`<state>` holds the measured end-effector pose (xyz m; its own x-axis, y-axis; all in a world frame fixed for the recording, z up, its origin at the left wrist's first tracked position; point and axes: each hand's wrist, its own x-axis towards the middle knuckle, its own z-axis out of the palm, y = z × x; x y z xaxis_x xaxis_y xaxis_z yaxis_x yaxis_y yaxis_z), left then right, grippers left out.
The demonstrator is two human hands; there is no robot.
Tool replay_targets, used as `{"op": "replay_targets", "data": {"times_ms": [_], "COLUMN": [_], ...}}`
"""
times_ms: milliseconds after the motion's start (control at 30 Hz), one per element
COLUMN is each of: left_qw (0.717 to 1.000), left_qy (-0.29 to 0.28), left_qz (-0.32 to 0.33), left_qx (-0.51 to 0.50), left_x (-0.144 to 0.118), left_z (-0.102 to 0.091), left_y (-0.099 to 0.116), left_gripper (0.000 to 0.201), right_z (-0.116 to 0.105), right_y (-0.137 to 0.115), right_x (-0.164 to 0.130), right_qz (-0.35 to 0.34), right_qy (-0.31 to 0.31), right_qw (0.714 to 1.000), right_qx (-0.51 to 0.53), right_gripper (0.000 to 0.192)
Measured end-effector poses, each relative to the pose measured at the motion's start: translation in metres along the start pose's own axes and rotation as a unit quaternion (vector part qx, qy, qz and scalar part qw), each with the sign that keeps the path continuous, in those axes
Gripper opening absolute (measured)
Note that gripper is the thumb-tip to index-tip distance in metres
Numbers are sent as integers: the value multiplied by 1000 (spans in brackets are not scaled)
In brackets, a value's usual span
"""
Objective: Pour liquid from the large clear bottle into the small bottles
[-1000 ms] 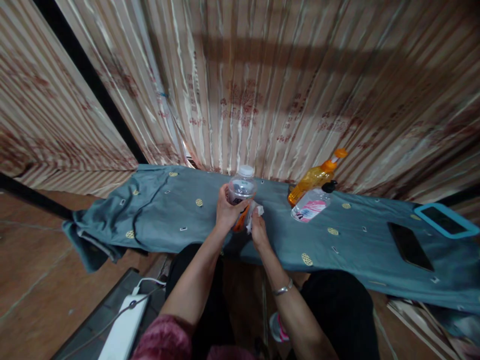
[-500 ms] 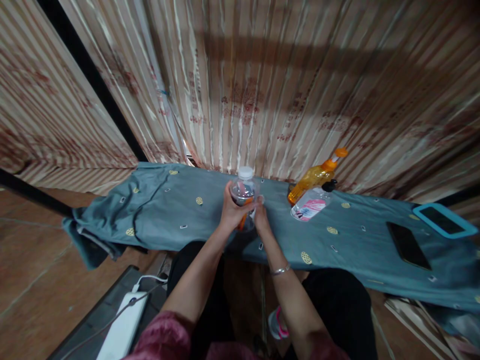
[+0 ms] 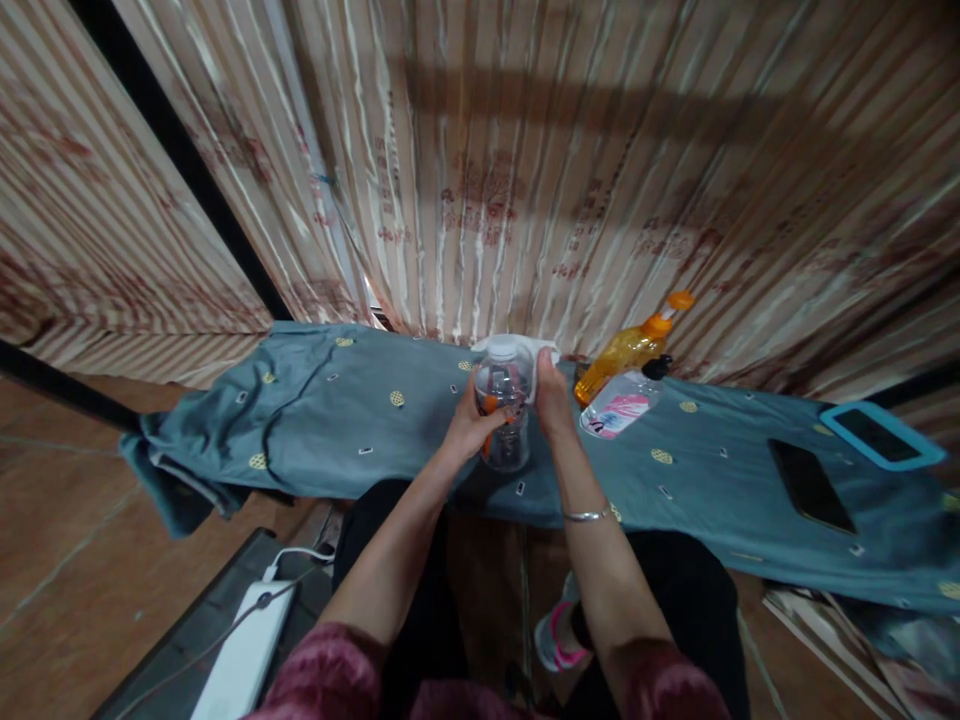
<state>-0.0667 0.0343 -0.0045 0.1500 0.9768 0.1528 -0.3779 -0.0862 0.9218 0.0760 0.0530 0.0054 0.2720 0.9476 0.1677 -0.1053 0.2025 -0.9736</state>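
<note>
A clear plastic bottle (image 3: 508, 445) with a white cap and some orange on its label stands upright at the near side of the cloth-covered bench. My left hand (image 3: 474, 420) is wrapped round its left side, thumb across the front. On the right, my right hand (image 3: 552, 395) grips a white cloth or tissue (image 3: 536, 352), which passes behind the bottle's top and touches its right side. Part of the white piece is hidden by the bottle and my fingers. Beyond my right hand are a tilted clear bottle (image 3: 621, 405) with a pink label and an amber bottle (image 3: 626, 355) with an orange top.
A teal patterned cloth (image 3: 330, 420) covers the narrow bench. Towards its right end lie a dark phone (image 3: 810, 485) and a blue-framed tablet (image 3: 881, 435). Striped curtain (image 3: 487, 150) hangs behind. At lower left, a white power bank (image 3: 244, 650) with cables rests on a dark surface.
My right hand has moved up and right along the bottle, and the white piece now shows spread behind its top. The bottle sits slightly further right, still in my left hand.
</note>
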Motion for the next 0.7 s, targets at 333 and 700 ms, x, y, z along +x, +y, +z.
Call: {"op": "replay_targets", "data": {"times_ms": [333,700], "left_qw": [988,982], "left_qy": [151,176], "left_qz": [12,70], "left_qx": [31,-14], "left_x": [1,17], "left_z": [0,-12], "left_y": [3,13], "left_gripper": [75,80], "right_z": [-2,7], "right_y": [55,87], "right_x": [-39,-73], "right_qz": [140,231], "right_qy": [-16,-8], "right_qw": [990,949], "right_qx": [-20,215], "right_gripper": [45,46]}}
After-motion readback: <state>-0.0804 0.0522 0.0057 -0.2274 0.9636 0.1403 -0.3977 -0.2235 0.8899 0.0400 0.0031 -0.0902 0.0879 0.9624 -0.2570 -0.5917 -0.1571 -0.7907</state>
